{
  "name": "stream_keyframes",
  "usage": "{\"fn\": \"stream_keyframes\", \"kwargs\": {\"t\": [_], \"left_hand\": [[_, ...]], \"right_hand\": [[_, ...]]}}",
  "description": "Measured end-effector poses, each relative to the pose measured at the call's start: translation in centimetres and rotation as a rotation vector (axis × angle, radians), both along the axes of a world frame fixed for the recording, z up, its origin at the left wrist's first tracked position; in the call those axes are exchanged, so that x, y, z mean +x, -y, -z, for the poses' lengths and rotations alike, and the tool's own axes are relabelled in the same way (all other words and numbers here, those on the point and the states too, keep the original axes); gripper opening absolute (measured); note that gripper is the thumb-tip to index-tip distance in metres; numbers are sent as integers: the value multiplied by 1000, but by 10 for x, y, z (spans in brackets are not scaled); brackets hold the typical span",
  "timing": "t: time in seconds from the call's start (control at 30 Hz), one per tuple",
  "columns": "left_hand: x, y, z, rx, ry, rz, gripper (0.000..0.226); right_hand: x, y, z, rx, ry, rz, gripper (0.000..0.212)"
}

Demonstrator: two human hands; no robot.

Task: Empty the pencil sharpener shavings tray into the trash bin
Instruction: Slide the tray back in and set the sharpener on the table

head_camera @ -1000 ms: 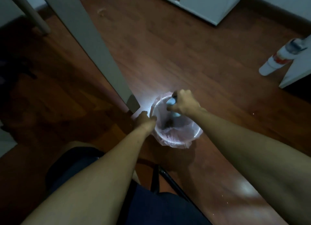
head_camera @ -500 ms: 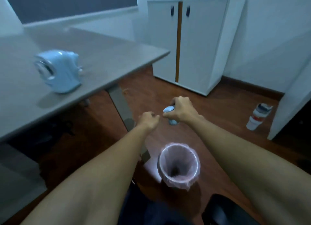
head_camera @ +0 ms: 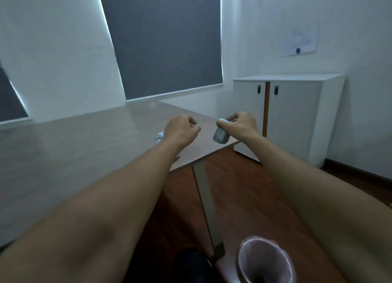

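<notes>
My right hand (head_camera: 241,124) is raised over the desk's right corner and grips the small pale shavings tray (head_camera: 220,134), which hangs below my fingers. My left hand (head_camera: 181,131) is beside it, curled into a loose fist with nothing in it. Just behind my left wrist a small pale-blue piece of the pencil sharpener (head_camera: 159,137) shows on the desk; the rest is hidden by the hand. The trash bin (head_camera: 265,259), lined with a pinkish bag, stands on the floor at the bottom of the view, well below both hands.
A grey desk (head_camera: 84,147) fills the left half, its metal leg (head_camera: 209,208) running down beside the bin. A white two-door cabinet (head_camera: 297,117) stands against the right wall. Dark blinds cover the window behind. Wooden floor lies between desk and cabinet.
Both hands rose from the bin up to desk height, the right one still holding the tray. The view tilted up from the floor to the desk and window.
</notes>
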State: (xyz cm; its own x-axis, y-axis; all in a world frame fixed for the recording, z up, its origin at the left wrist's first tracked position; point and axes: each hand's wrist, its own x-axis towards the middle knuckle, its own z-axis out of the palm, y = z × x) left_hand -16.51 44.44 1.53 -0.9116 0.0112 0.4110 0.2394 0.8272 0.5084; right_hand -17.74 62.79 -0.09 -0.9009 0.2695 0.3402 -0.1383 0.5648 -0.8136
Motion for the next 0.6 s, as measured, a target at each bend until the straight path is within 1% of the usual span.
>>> {"fn": "stream_keyframes", "kwargs": {"t": [0.07,0.13,0.2,0.27,0.33,0.4,0.43,0.53,0.6], "left_hand": [[0,22,-8,-77,-121,-119,39],[-1,38,-6,-132,-164,-199,55],[-5,53,4,-112,-116,-236,67],[-11,66,17,-45,-39,-234,75],[-16,77,30,20,26,-213,78],[-19,81,40,85,59,-183,75],[-20,81,44,131,68,-168,72],[-23,82,52,283,68,-143,66],[-25,84,53,362,66,-149,64]], "right_hand": [[-8,18,-2,-67,15,-36,48],[-16,32,1,-165,41,-71,48],[-24,45,5,-270,81,-100,47],[-30,53,13,-345,120,-117,46],[-38,59,22,-413,151,-129,48],[-43,60,30,-465,180,-124,53],[-45,61,34,-477,189,-124,52],[-49,63,39,-529,192,-142,41],[-49,65,38,-610,183,-182,32]]}}
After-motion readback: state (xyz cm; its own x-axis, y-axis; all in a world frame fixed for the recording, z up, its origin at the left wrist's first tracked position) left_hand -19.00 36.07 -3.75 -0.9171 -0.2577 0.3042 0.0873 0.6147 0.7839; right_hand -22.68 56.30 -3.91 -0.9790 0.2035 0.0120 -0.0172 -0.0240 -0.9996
